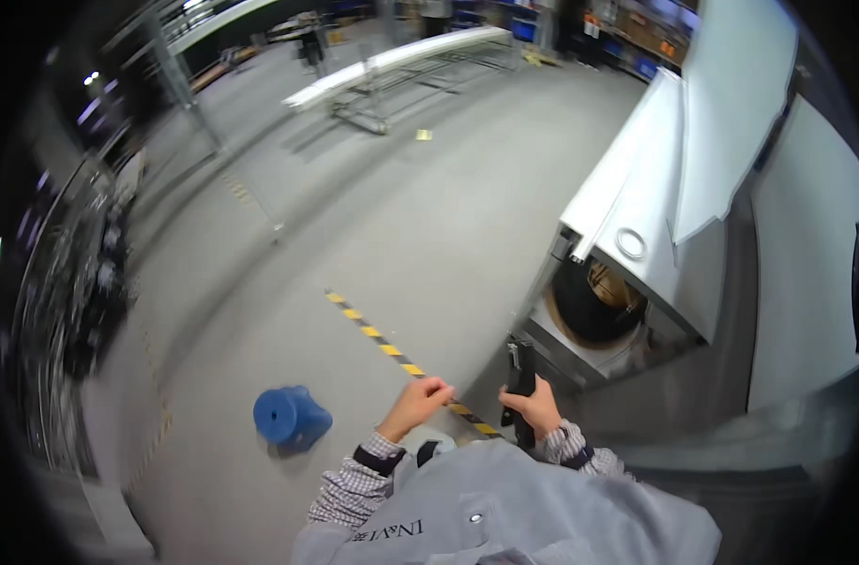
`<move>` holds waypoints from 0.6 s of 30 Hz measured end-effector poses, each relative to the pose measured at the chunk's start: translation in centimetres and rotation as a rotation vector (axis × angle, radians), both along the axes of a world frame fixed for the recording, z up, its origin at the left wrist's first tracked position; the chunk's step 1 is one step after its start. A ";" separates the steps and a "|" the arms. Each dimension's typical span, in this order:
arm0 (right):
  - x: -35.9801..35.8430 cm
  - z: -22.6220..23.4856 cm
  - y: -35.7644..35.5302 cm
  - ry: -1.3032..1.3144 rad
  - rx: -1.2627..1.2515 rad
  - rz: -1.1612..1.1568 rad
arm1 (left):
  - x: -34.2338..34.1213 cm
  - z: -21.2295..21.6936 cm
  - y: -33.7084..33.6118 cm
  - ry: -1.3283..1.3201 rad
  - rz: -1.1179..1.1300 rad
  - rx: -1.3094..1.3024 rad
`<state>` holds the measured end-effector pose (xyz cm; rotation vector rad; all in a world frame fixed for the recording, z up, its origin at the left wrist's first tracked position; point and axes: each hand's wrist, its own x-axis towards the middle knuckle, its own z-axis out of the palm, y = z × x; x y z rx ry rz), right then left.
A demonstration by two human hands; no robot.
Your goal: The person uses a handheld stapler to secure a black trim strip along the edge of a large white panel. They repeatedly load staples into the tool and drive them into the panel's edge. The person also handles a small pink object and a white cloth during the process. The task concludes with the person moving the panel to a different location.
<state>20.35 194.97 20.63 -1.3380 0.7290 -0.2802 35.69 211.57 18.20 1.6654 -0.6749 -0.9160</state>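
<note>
My right hand [535,407] is clamped around a black tool [521,381], held upright near my chest. My left hand [415,405] hovers just beside it, fingers loosely curled, holding nothing. A blue stool [290,415] lies on the floor [354,226] to my left, and a white machine [637,235] stands to the right.

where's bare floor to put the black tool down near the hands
Bare grey floor lies beyond the striped tape and left of the white machine. Crowded spots: the blue stool and the machine's open front beside the right hand holding the black tool.

Matt black plastic tool [521,381], smooth grey concrete floor [382,226]
</note>
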 end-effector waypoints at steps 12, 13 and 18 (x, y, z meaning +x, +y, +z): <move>11.4 0.1 -8.6 -0.020 -0.099 -0.663 | 21.0 3.8 -28.5 -0.053 -0.690 -0.098; 11.8 0.5 -8.5 -0.028 -0.039 -0.737 | 20.3 5.6 -31.4 -0.074 -0.752 -0.079; 13.2 1.3 -7.4 -0.083 -0.082 -1.160 | 12.0 9.3 -43.5 0.091 -1.142 -0.203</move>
